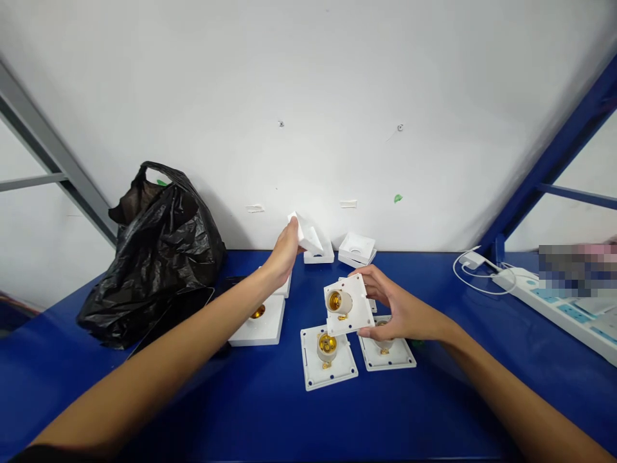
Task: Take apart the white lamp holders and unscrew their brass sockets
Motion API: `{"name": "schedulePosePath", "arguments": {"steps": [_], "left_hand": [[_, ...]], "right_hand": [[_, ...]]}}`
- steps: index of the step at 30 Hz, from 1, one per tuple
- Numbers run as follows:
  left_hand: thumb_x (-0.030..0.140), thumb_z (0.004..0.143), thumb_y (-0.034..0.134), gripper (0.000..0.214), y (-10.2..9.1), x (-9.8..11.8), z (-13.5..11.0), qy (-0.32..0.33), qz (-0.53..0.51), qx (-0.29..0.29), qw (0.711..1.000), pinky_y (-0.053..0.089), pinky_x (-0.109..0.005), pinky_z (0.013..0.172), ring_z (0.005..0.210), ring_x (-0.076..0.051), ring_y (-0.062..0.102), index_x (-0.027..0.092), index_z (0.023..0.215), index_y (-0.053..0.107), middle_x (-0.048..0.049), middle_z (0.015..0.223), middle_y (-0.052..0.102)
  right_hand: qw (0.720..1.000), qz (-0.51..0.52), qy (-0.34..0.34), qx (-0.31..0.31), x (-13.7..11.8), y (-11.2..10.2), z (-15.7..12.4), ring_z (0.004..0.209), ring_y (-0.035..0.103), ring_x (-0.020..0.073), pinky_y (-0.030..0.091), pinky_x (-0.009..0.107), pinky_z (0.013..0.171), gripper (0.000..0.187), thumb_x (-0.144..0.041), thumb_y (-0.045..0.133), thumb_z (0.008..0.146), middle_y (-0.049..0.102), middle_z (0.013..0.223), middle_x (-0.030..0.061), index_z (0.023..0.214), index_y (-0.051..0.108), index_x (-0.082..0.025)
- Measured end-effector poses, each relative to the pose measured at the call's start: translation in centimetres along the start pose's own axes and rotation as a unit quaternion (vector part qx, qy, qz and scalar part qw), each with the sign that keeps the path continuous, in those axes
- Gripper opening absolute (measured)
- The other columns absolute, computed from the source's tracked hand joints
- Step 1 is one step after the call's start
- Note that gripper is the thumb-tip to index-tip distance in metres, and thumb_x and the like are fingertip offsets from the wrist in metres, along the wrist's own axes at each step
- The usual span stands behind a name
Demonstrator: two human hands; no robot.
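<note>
While the left hand [284, 255] pinches a white cover [307, 235], the right hand [403, 312] clasps a socket plate [348, 303] edgewise.

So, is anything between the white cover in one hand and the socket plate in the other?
Nothing visible. The left hand holds the white cover near the wall, the right hand holds the socket plate nearer the person; only air separates them. Other socket plates lie on the table.

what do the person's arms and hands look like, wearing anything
Both forearms are bare. The left hand and the right hand wear no gloves, and no ring, watch or bracelet shows. A sliver of dark sleeve shows high on the left arm, at the bottom edge of the picture.
</note>
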State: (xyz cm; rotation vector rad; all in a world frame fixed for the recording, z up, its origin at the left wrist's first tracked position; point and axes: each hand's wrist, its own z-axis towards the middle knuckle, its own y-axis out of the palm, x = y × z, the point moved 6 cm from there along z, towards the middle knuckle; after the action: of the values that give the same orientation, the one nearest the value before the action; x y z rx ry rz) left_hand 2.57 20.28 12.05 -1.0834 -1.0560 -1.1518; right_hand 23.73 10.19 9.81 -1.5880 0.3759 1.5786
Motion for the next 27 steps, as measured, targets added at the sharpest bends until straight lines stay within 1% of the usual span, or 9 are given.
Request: {"name": "schedulePosePath", "arguments": {"steps": [3, 8, 11, 14, 17, 18, 20, 24, 27], "left_hand": [[0.042, 0.107, 0.064, 0.037, 0.5, -0.3, 2.8, -0.002, 0.072, 0.041, 0.997, 0.062, -0.047, 0.095, 0.112, -0.027, 0.071, 0.016, 0.134, 0.065, -0.0113, 0.131, 0.068], [0.035, 0.105, 0.068, 0.037, 0.1, 0.6, 2.3, 0.077, 0.203, 0.096, 0.971, 0.057, -0.052, 0.104, 0.125, -0.029, 0.064, 0.018, 0.137, 0.062, -0.0126, 0.142, 0.062], [0.028, 0.108, 0.055, 0.022, 0.6, 1.4, -0.7, 0.136, 0.251, 0.025, 0.958, 0.035, -0.056, 0.123, 0.144, -0.032, 0.048, 0.020, 0.127, 0.063, -0.0121, 0.144, 0.060], [0.046, 0.110, 0.049, 0.030, 1.5, 1.6, -4.9, 0.167, 0.266, -0.110, 0.943, 0.044, -0.049, 0.115, 0.126, -0.028, 0.062, 0.024, 0.123, 0.064, -0.0077, 0.130, 0.069], [0.061, 0.087, 0.080, 0.071, 2.6, 1.7, -8.5, 0.216, 0.294, -0.243, 0.899, 0.044, -0.049, 0.114, 0.134, -0.034, 0.057, 0.031, 0.146, 0.053, -0.0076, 0.146, 0.062], [0.061, 0.082, 0.084, 0.083, 2.7, 1.8, -9.1, 0.236, 0.307, -0.261, 0.884, 0.042, -0.050, 0.114, 0.136, -0.035, 0.055, 0.032, 0.151, 0.048, -0.0085, 0.150, 0.059], [0.061, 0.082, 0.086, 0.089, 2.7, 1.8, -9.0, 0.261, 0.350, -0.268, 0.859, 0.040, -0.050, 0.115, 0.137, -0.035, 0.053, 0.031, 0.155, 0.044, -0.0096, 0.151, 0.057], [0.060, 0.078, 0.089, 0.087, 1.4, 0.9, -6.0, 0.246, 0.476, -0.249, 0.807, 0.039, -0.050, 0.113, 0.133, -0.036, 0.056, 0.027, 0.149, 0.052, -0.0096, 0.142, 0.062], [0.053, 0.075, 0.092, 0.081, 0.2, 0.0, -4.3, 0.228, 0.520, -0.251, 0.784, 0.038, -0.053, 0.110, 0.129, -0.041, 0.057, 0.020, 0.142, 0.060, -0.0140, 0.137, 0.065]], "right_hand": [[1.000, 0.002, -0.010, 0.010, 0.0, -0.4, -0.1, 0.129, 0.067, 0.0267, 0.049, 0.049, 0.118, 0.071, -0.031, 0.091, 0.080, 0.064, 0.142, 0.0088, 0.132, 0.042, -0.029], [0.999, -0.004, -0.028, 0.031, -0.4, -0.9, -0.2, 0.130, 0.066, 0.0270, 0.051, 0.048, 0.116, 0.070, -0.031, 0.091, 0.079, 0.064, 0.143, 0.0091, 0.130, 0.044, -0.029], [0.998, -0.017, -0.034, 0.047, -0.6, -1.0, -0.2, 0.132, 0.065, 0.0281, 0.051, 0.049, 0.117, 0.071, -0.031, 0.091, 0.079, 0.064, 0.145, 0.0098, 0.131, 0.044, -0.030], [0.996, -0.017, -0.044, 0.073, -0.7, -1.2, -0.1, 0.134, 0.065, 0.0289, 0.050, 0.052, 0.119, 0.071, -0.031, 0.089, 0.081, 0.064, 0.147, 0.0111, 0.134, 0.042, -0.030], [0.994, -0.007, -0.055, 0.093, -0.7, -1.3, 0.1, 0.136, 0.064, 0.0297, 0.050, 0.054, 0.121, 0.071, -0.032, 0.089, 0.080, 0.063, 0.149, 0.0120, 0.134, 0.043, -0.030], [0.994, -0.003, -0.057, 0.096, -0.6, -1.3, 0.1, 0.137, 0.064, 0.0299, 0.050, 0.054, 0.121, 0.070, -0.033, 0.089, 0.080, 0.063, 0.149, 0.0121, 0.134, 0.043, -0.030], [0.994, 0.001, -0.050, 0.097, -0.3, -1.3, 0.3, 0.139, 0.063, 0.0301, 0.049, 0.054, 0.122, 0.074, -0.035, 0.089, 0.081, 0.063, 0.152, 0.0119, 0.139, 0.044, -0.030], [0.992, -0.024, -0.025, 0.121, 0.9, -2.1, 0.5, 0.149, 0.055, 0.0287, 0.043, 0.055, 0.127, 0.091, -0.041, 0.084, 0.088, 0.056, 0.161, 0.0115, 0.161, 0.030, -0.034], [0.980, -0.117, -0.020, 0.159, 1.6, -3.3, 0.4, 0.148, 0.055, 0.0279, 0.046, 0.055, 0.125, 0.079, -0.046, 0.072, 0.097, 0.056, 0.160, 0.0114, 0.164, 0.031, -0.034]]}}
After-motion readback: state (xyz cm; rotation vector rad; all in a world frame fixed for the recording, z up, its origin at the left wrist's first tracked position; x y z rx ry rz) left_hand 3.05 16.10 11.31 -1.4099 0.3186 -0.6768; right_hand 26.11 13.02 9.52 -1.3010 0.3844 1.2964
